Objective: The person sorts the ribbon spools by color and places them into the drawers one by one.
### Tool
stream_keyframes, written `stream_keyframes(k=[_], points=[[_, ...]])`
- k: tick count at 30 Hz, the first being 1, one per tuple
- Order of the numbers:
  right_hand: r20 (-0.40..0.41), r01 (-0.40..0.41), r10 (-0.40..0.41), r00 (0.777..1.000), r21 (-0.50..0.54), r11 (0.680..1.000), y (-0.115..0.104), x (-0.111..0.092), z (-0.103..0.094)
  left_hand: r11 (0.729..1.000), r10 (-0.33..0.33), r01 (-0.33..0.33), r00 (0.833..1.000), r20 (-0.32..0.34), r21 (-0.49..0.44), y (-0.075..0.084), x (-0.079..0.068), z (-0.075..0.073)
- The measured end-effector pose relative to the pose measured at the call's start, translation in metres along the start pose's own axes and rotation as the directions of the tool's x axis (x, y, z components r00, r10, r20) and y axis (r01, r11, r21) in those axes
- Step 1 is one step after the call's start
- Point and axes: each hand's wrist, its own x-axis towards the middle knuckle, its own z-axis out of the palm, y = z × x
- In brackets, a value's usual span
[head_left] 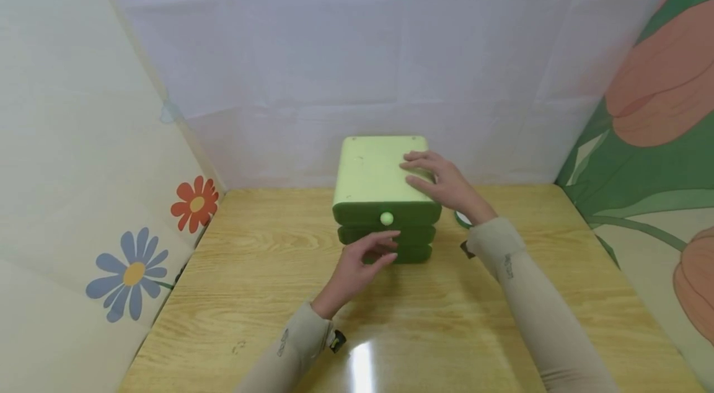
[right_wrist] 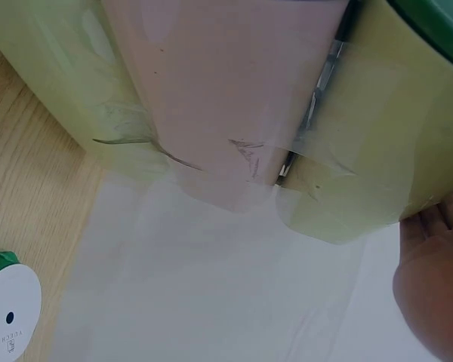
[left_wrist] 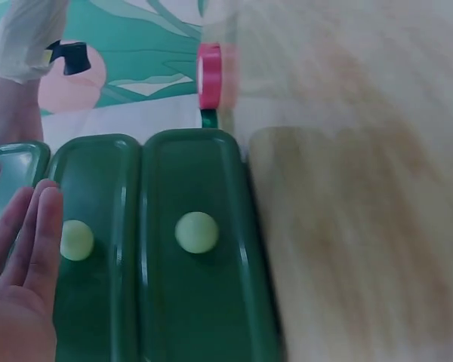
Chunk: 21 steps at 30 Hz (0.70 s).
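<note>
A small three-drawer cabinet stands against the back, with a pale green top [head_left: 370,167] and dark green drawer fronts [left_wrist: 192,302]. Each front carries a round light green knob [head_left: 387,218]. My right hand [head_left: 443,182] rests on the right part of the top, fingers spread. In the right wrist view its fingertips are partly hidden behind the cabinet's edge. Before the lower drawers is my left hand [head_left: 359,266], fingers loosely bent and gripping nothing. The left wrist view shows that hand [left_wrist: 23,286] beside the middle drawer's knob [left_wrist: 77,240].
Right of the cabinet lies a green ribbon spool with a white face [right_wrist: 11,313]. A pink ribbon roll [left_wrist: 209,75] shows in the left wrist view. Clear film [right_wrist: 317,204] covers the cabinet's side. A white sheet [head_left: 312,58] hangs behind the wooden table [head_left: 251,269].
</note>
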Motion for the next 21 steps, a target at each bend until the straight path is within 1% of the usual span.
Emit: stream_keyframes(k=[6, 14, 16, 21], points=[[-0.002, 0.003, -0.003, 1.0, -0.009, 1.0, 0.003, 0.0, 0.001, 0.997, -0.073, 0.074, 0.997, 0.022, -0.023, -0.011, -0.012, -0.003], [0.006, 0.002, -0.002, 1.0, -0.012, 1.0, 0.002, 0.0, 0.0, 0.986, -0.168, 0.168, 0.985, 0.03, 0.0, -0.022, -0.017, -0.007], [0.007, 0.004, -0.004, 1.0, -0.018, 1.0, 0.001, 0.0, 0.0, 0.983, -0.183, 0.183, 0.983, 0.03, 0.001, -0.023, -0.017, -0.008], [0.01, -0.004, 0.004, 1.0, -0.019, 1.0, 0.0, 0.0, -0.001, 0.98, -0.198, 0.198, 0.98, 0.035, 0.007, -0.027, -0.016, -0.007]])
